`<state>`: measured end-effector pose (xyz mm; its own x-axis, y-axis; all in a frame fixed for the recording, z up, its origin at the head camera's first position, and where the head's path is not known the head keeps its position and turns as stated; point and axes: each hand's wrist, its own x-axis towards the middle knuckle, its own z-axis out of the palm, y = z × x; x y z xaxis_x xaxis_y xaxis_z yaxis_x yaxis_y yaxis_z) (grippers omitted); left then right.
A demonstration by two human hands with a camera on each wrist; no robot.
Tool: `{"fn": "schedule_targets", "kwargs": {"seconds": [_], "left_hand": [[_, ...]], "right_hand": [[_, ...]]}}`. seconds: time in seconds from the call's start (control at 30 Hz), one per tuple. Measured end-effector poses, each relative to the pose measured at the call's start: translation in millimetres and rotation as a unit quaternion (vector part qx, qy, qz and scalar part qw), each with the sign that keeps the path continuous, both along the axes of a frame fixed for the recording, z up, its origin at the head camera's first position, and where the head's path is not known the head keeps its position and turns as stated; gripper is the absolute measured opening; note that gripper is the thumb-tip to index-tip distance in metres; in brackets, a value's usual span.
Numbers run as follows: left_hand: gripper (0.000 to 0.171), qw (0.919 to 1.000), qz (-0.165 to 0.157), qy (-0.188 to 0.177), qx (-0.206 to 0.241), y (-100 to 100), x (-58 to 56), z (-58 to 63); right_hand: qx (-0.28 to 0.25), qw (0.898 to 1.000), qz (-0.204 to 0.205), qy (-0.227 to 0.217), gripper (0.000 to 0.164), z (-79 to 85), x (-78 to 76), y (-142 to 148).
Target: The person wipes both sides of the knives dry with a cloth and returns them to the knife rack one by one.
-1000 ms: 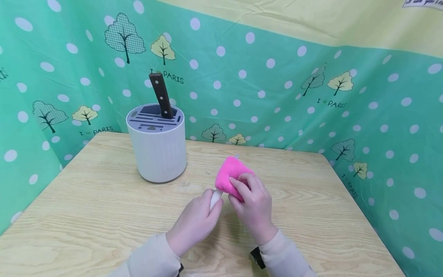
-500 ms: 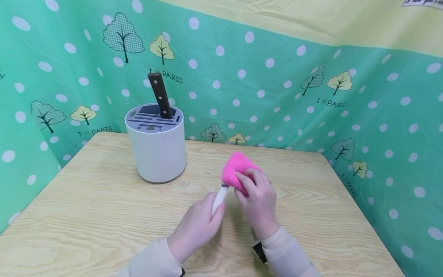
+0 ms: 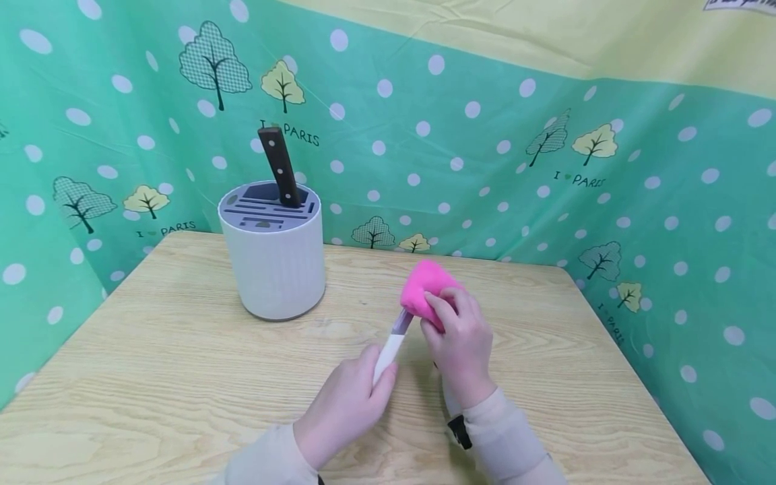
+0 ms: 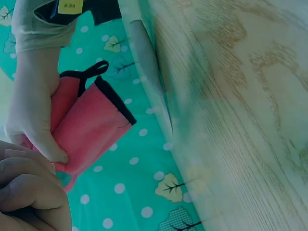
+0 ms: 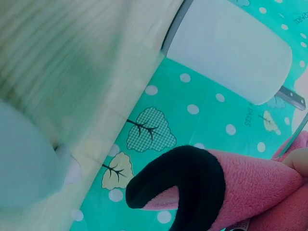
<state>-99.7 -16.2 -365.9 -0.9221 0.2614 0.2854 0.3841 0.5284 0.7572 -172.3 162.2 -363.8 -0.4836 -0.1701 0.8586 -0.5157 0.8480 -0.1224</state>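
My left hand (image 3: 347,403) grips the white handle (image 3: 388,357) of a knife, its fingers curled round it. A short length of metal blade (image 3: 402,322) shows above the handle; the rest is hidden inside a folded pink cloth (image 3: 423,286). My right hand (image 3: 463,343) pinches that cloth round the blade with thumb and fingers. The left wrist view shows the cloth's black edging and hanging loop (image 4: 96,70). In the right wrist view the black-trimmed end (image 5: 202,178) of the cloth curls over in front.
A white round knife block (image 3: 275,269) stands at the back left, with a dark-handled knife (image 3: 280,167) upright in a slot. Another knife (image 4: 148,57) lies on the wooden table (image 4: 240,120). A green dotted curtain (image 3: 424,148) surrounds the table.
My right hand and the pink cloth have moved up and to the right, away from the handle. More handle and some blade now show. My left hand has shifted slightly right.
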Motion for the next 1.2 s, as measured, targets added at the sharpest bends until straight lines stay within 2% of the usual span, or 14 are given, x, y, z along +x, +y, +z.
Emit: {"fn": "schedule_targets", "kwargs": {"seconds": [0.37,0.9,1.2], "left_hand": [[0.015,0.9999,-0.005,0.012,0.003,2.4,0.7,-1.8],[0.018,0.9996,0.013,0.021,-0.011,4.2,-1.5,-1.3],[0.016,0.9997,0.017,0.013,-0.014,4.2,-4.0,-2.8]], "right_hand": [[0.002,1.000,-0.016,-0.006,0.027,0.9,-1.4,4.5],[0.035,0.998,-0.028,0.044,0.027,-5.2,-1.4,2.5],[0.039,0.998,-0.021,0.049,0.028,-7.0,3.3,-2.3]]}}
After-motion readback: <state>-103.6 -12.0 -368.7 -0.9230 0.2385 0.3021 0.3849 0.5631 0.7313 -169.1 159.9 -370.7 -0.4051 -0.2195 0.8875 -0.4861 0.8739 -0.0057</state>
